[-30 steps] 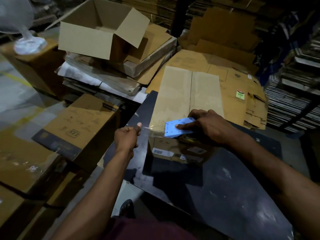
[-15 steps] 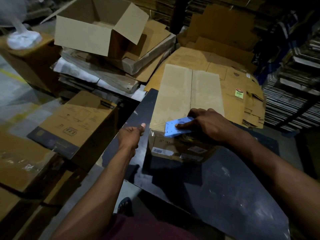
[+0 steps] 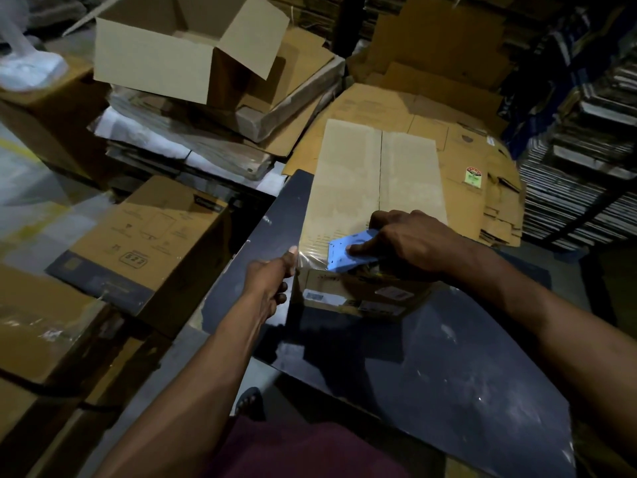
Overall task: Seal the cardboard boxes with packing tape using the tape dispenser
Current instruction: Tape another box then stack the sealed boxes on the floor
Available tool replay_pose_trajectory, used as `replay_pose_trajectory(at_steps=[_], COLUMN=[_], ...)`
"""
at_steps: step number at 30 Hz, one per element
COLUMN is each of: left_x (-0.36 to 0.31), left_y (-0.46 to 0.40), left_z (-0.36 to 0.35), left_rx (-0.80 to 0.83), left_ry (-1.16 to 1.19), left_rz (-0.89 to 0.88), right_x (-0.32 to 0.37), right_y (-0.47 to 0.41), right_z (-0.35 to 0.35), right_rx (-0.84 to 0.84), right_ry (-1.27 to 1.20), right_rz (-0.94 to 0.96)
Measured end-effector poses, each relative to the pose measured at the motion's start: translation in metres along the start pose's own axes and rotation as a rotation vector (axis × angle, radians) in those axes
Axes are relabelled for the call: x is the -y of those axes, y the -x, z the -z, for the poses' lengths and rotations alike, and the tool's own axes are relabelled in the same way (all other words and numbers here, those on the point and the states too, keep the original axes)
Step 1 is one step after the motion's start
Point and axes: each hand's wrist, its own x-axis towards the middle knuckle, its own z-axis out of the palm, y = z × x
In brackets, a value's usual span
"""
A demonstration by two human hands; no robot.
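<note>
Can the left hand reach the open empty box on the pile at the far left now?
Probably not. The left hand pinches the tape at the near box corner, and the open box sits far beyond, past the table edge and another carton.

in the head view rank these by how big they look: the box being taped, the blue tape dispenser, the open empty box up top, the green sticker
1. Box being taped, though its nearness to the camera makes it unsure against the next.
2. Open empty box, set farther back.
3. Blue tape dispenser, partly under the right hand.
4. Green sticker.
</note>
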Motion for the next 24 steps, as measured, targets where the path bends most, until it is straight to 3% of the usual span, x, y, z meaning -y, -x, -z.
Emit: replay_pose_trajectory(at_steps=[3,5,6,8,10,12,14,16,24], left_x=[0.014,0.016,0.013,0.0,-0.016,-0.021,-0.009,0.001,-0.003], left_y=[0.0,0.002,0.003,0.013,0.028,0.034,0.022,0.013,0.016], left_z=[0.005,0.005,0.003,-0.001,-0.011,-0.015,-0.005,0.006,0.002], left_rx=[0.009,-0.102,-0.191,-0.277,-0.138,0.121,0.254,0.272,0.182], left_ry=[-0.059,-0.163,-0.227,-0.345,-0.566,-0.923,-1.247,-1.4,-1.519], left_rz=[0.108,0.039,-0.107,-0.586,-1.075,-1.356,-1.356,-1.307,-1.288], right_x=[0.003,0.008,0.01,0.013,0.014,0.016,0.018,0.017,0.008], right_y=[-0.003,-0.004,-0.006,-0.009,-0.013,-0.017,-0.018,-0.016,-0.004], right_z=[0.007,0.013,0.017,0.021,0.025,0.029,0.032,0.033,0.028], right_rx=[0.058,0.078,0.086,0.125,0.162,0.19,0.221,0.243,0.251], right_ry=[-0.063,-0.058,-0.051,-0.065,-0.086,-0.105,-0.15,-0.231,-0.282], right_rz=[-0.029,-0.05,-0.06,-0.111,-0.177,-0.23,-0.25,-0.278,-0.336])
